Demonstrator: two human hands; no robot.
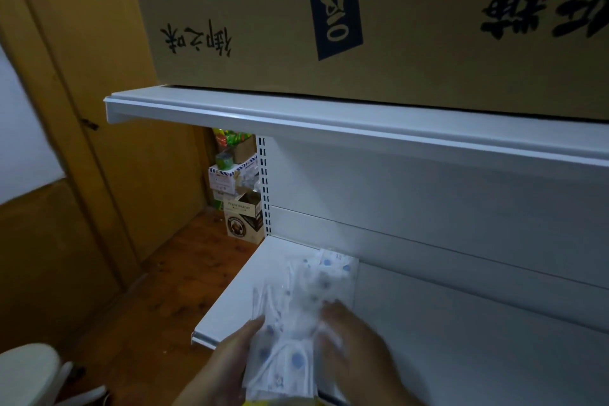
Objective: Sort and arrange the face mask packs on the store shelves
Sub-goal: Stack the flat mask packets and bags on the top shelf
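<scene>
My left hand (pixel 230 356) and right hand (pixel 352 336) hold a bunch of white face mask packs with blue dots (pixel 290 356) over the low white metal shelf (pixel 230 300). More packs (pixel 329 270) lie there. A big brown cardboard box (pixel 412 20) sits on the upper shelf (pixel 329 115), above the wood floor (pixel 184 267).

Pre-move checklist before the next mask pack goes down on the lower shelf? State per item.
1. Left hand holds the stack of white face mask packs with blue dots: ok.
2. Right hand on the packs: ok; exact grip cannot tell, blurred.
3. Packs already on the white metal lower shelf lie squared up: not ok, they look fanned and loose.
4. Free shelf space to the right: ok.
5. Large brown cardboard box seated on the white upper shelf: ok.
6. Pack count: cannot tell.
</scene>
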